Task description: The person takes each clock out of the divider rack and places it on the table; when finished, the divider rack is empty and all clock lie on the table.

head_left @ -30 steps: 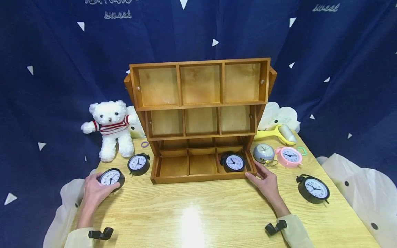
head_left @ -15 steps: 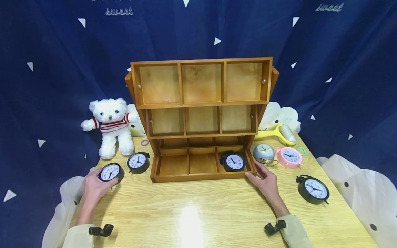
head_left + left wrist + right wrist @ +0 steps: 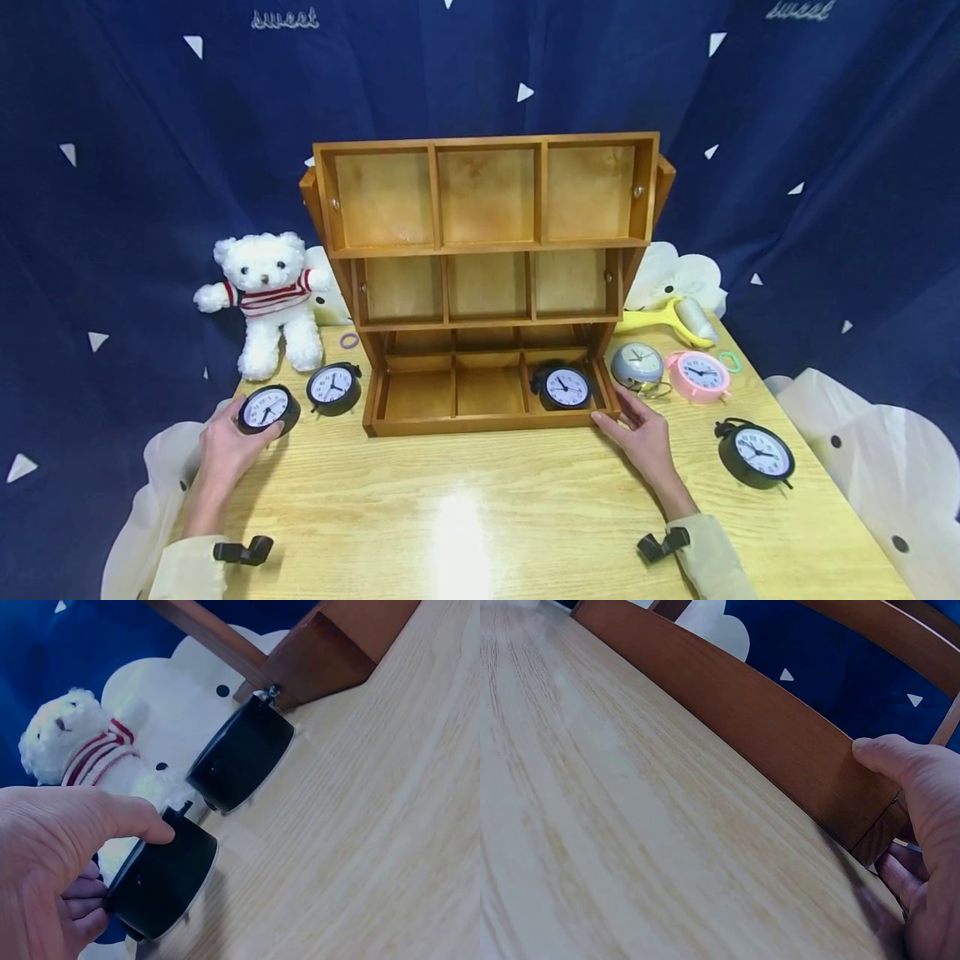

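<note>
At the left edge of the table, my left hand (image 3: pixel 228 446) holds a round black alarm clock (image 3: pixel 268 408) between thumb and fingers. In the left wrist view, the thumb lies on the side of the held clock (image 3: pixel 169 877), close to a second black clock (image 3: pixel 244 754). That second black alarm clock (image 3: pixel 333 388) stands beside the three-tier wooden organizer (image 3: pixel 487 427). My right hand (image 3: pixel 645 437) grips the organizer's front right corner, thumb on the front board (image 3: pixel 795 761) and fingers round the side. Another black clock (image 3: pixel 566 388) sits in the bottom tier's right compartment.
Right of the organizer are a grey clock (image 3: pixel 637 363), a pink clock (image 3: pixel 699 375), a black clock (image 3: pixel 756 452), a yellow-handled lint roller (image 3: pixel 667 318) and a green ring (image 3: pixel 730 362). A white teddy bear (image 3: pixel 270 304) and purple ring (image 3: pixel 349 340) are at the back left.
My left hand has moved the held clock slightly away from me, toward the bear. The right hand keeps its grip on the organizer's corner. The head view has tilted a little downward.
</note>
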{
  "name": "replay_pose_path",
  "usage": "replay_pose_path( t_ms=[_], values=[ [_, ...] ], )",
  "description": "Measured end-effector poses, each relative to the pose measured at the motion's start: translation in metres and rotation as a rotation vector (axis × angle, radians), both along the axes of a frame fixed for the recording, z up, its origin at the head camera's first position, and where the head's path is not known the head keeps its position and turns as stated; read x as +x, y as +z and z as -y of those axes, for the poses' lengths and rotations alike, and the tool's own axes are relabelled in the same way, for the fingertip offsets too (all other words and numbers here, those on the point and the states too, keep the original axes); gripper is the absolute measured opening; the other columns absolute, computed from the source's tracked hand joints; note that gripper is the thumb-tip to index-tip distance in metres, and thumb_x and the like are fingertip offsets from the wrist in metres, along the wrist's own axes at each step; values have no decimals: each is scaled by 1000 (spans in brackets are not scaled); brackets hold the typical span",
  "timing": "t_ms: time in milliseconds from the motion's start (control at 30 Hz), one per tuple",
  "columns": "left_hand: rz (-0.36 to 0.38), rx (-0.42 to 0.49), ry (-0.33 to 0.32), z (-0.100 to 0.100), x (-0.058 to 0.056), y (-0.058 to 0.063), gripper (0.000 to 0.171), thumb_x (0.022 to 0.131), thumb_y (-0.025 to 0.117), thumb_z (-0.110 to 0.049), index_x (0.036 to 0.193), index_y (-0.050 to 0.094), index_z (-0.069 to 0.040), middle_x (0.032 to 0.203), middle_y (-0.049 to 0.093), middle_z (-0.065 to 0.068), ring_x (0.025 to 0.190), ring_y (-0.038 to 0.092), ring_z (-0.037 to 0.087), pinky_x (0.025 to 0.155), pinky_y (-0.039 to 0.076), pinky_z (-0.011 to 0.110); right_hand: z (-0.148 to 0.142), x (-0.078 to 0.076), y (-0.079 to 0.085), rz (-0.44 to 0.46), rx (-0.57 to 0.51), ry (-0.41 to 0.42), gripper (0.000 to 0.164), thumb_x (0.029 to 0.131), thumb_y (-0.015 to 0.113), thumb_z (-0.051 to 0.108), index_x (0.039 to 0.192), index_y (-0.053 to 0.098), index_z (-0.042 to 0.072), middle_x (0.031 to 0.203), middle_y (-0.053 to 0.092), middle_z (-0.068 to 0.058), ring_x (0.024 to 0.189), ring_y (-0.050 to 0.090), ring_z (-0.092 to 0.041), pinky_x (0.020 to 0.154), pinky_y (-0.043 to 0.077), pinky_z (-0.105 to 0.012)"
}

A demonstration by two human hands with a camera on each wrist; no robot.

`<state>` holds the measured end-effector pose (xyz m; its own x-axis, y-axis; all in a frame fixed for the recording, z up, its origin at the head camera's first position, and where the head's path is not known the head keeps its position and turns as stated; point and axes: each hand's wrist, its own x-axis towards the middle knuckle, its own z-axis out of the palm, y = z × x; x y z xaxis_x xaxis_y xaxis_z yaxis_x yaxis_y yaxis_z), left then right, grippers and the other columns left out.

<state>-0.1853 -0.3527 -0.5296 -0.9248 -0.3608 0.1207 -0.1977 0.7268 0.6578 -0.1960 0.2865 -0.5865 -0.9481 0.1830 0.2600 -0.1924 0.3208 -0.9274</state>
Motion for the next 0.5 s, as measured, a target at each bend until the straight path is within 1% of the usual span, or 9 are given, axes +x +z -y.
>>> replay_pose_path(
  t_ms=[67,133,233,300,367,500],
  values=[
    [-28,6,-5,-1,0,3,88,79,86,-21,149,45,12,146,49,39,134,48,55,111,40,62,0,0,1,4,-6,3,66,85,88,10,145,61,3,147,59,-20,129,60,-14,97,50,-12],
    [-63,22,-2,-4,1,7,89,80,85,-22,152,44,9,149,48,36,134,49,55,112,41,62,4,4,11,17,-11,11,66,86,87,7,145,60,0,147,58,-22,132,59,-25,97,50,-13],
    [-117,58,2,-13,3,18,90,82,84,-24,156,41,4,153,47,33,135,50,54,112,42,62,10,10,27,27,-15,24,65,86,85,3,144,58,-6,146,56,-28,133,53,-44,98,50,-15],
    [-170,87,8,-21,5,25,88,83,83,-24,158,42,0,155,47,29,135,50,54,112,43,62,13,13,34,25,-21,30,64,86,85,2,143,58,-9,145,56,-29,133,53,-46,99,51,-17],
    [-215,103,2,-31,7,33,88,84,83,-25,158,42,-2,156,47,27,135,50,55,111,43,62,12,11,31,20,-17,30,64,86,85,2,143,57,-9,145,56,-30,133,53,-46,99,51,-16],
    [-265,116,-26,-50,10,46,86,83,85,-25,157,46,-4,156,47,27,136,49,53,112,41,63,6,5,13,21,-5,15,66,86,85,3,145,58,-4,148,56,-26,134,54,-43,98,49,-12]
  ],
)
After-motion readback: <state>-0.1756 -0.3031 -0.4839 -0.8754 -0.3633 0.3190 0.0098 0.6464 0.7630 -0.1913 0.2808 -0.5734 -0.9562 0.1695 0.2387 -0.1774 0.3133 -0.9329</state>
